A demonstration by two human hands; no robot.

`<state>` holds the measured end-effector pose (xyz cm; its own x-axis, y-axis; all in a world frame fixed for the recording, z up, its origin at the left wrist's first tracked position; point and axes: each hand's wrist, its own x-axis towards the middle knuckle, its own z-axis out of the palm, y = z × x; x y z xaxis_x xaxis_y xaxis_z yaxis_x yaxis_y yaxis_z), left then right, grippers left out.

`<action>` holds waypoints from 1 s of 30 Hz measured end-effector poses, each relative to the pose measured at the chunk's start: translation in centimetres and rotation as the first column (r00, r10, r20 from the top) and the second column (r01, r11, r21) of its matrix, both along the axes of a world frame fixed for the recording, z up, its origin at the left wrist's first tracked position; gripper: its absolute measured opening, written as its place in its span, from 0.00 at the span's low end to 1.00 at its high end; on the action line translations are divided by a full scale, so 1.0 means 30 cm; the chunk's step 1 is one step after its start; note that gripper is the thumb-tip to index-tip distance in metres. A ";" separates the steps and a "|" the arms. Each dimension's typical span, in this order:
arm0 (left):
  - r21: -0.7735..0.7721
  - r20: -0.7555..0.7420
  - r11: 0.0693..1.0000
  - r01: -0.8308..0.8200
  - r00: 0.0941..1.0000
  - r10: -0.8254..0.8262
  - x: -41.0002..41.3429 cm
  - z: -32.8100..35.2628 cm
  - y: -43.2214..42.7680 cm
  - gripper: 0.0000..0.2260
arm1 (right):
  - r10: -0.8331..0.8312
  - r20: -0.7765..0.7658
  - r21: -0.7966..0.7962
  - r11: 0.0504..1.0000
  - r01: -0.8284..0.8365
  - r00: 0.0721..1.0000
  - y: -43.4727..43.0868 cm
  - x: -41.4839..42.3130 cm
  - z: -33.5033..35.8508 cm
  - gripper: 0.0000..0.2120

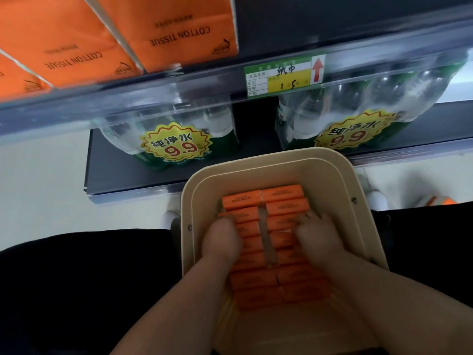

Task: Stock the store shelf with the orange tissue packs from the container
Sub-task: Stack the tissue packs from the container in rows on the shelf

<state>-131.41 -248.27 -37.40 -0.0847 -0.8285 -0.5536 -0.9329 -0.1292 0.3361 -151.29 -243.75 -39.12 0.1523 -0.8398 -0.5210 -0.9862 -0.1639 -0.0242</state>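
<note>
The left hand [222,242] was inside the container [340,180], fingers curled down over the left row of orange tissue packs [281,194] and gripping several at once. The right hand [318,238] lay on the right row with bent fingers, tips on the pack tops; whether it had a grip could not be determined. The packs stood on edge in two parallel rows with a narrow gap between them, filling the far and middle part of the container. The near end showed bare floor.

Handling assessment: the packs appeared light, soft-cored and film-wrapped. They were likely to yield under pressure and to slide against one another. A block of several was best taken by its two end faces and squeezed inward, so the middle packs would not drop out. A single pack was best pinched across its long sides. Breakage was not a concern; crushing and slipping were.

Above, on the shelf [153,85], the shelved tissue packs [179,34] occupied the left portion, face up and edge to edge. A price label [281,75] with a red arrow sat on the front rail further right. The shelf space above the label and to its right appeared dark and unfilled, a probable destination. Water bottle packs [174,139] stood on the level below.
</note>
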 end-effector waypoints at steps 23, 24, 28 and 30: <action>0.059 0.371 0.841 0.538 0.770 -0.519 -0.030 -0.159 -0.018 0.14 | -0.213 0.111 -0.229 0.945 0.234 0.971 -0.017 0.021 -0.003 0.27; 0.068 0.384 0.833 0.549 0.756 -0.530 -0.034 -0.168 -0.015 0.14 | -0.212 0.106 -0.218 0.948 0.230 0.972 -0.012 0.017 -0.003 0.28; 0.049 0.424 0.804 0.593 0.716 -0.554 -0.042 -0.185 -0.033 0.15 | -0.290 0.155 -0.122 0.943 0.310 0.944 0.024 -0.008 -0.004 0.28; 0.042 0.433 0.780 0.624 0.692 -0.577 -0.047 -0.187 -0.051 0.14 | -0.301 0.156 -0.140 0.936 0.323 0.941 0.019 -0.009 0.010 0.28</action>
